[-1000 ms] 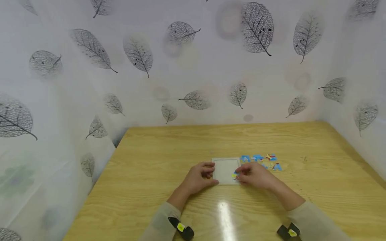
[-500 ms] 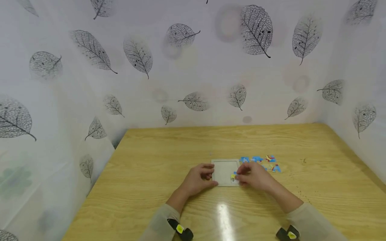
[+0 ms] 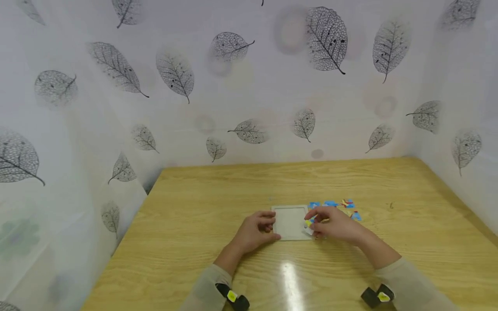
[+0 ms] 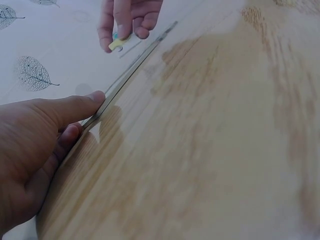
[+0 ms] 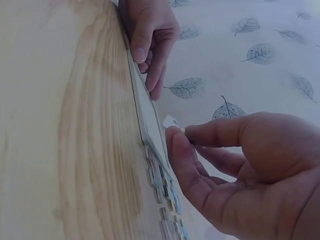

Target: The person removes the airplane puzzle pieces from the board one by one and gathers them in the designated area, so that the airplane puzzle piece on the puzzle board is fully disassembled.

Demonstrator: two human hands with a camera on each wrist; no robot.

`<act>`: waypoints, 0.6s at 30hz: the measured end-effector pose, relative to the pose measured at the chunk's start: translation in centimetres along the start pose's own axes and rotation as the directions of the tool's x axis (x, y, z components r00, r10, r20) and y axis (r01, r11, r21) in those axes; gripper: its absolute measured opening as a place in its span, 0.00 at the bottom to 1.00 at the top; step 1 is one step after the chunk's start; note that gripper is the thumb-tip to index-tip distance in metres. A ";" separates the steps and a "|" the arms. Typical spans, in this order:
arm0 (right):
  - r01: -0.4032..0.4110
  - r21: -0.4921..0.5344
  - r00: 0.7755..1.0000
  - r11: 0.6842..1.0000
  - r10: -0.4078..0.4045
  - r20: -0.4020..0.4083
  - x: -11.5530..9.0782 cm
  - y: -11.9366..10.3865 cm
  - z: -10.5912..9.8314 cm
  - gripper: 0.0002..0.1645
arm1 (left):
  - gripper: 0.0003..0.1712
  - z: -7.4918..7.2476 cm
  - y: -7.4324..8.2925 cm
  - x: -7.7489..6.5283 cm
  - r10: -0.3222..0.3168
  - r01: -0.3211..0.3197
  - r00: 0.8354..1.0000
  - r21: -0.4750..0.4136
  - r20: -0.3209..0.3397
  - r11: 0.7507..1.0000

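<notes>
A white square puzzle tray [image 3: 289,222] with a raised rim lies on the table in the head view. At its left edge my left hand [image 3: 254,231] holds the rim, thumb at the near corner and fingers farther up the side. Above the tray's right edge my right hand [image 3: 334,224] pinches a small jigsaw piece [image 3: 308,223] between thumb and fingers. The left wrist view shows this piece [image 4: 119,44] as yellow with some blue, raised clear of the tray. In the right wrist view the piece [image 5: 170,121] shows white, partly covered by my fingertips.
Several blue, red and yellow jigsaw pieces [image 3: 348,203] lie in rows right of the tray, some hidden behind my right hand. The wooden table [image 3: 210,190] meets leaf-patterned white sheeting [image 3: 249,86] at the back and sides.
My right hand has lifted the jigsaw piece from the tray's lower right area, shifted slightly right, and tilted it. My left hand has stayed at the tray's left edge.
</notes>
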State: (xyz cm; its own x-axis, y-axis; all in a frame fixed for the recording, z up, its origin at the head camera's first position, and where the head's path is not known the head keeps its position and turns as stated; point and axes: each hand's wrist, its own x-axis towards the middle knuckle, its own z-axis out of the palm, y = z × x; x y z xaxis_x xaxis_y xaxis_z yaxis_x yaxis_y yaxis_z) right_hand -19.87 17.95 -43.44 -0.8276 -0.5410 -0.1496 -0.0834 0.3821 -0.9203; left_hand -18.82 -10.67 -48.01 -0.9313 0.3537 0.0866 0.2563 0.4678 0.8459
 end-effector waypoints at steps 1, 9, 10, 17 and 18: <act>-0.003 0.011 1.000 1.000 0.003 0.009 -0.1 0.1 -0.2 0.16 | 0.29 0.0 0.0 0.0 0.002 -0.002 1.000 0.000 0.000 1.000; -0.024 0.068 1.000 0.997 0.023 0.021 -1.0 1.1 -1.8 0.20 | 0.29 0.1 0.1 0.2 -0.002 0.002 1.000 -0.014 0.004 1.000; -0.033 0.075 0.999 0.997 0.032 0.016 -1.1 1.2 -1.9 0.21 | 0.29 0.1 0.1 0.2 -0.004 0.004 1.000 -0.014 0.004 1.000; -0.061 0.108 0.998 0.992 0.064 -0.024 -2.1 1.8 -3.1 0.24 | 0.29 0.0 0.1 0.0 -0.008 0.008 1.000 -0.003 0.001 1.000; -0.062 0.111 0.997 0.992 0.065 -0.028 -2.3 1.9 -3.3 0.24 | 0.29 0.0 0.1 0.1 -0.007 0.007 1.000 -0.004 0.001 1.000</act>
State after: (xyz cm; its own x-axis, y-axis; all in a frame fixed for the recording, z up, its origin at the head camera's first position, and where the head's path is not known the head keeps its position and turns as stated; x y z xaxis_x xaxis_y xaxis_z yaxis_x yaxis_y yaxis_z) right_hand -20.00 22.40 -43.64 -0.8466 -0.4935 -0.1993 0.0299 0.3297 -0.9436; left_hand -18.87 -10.62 -47.94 -0.9329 0.3510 0.0803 0.2489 0.4674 0.8483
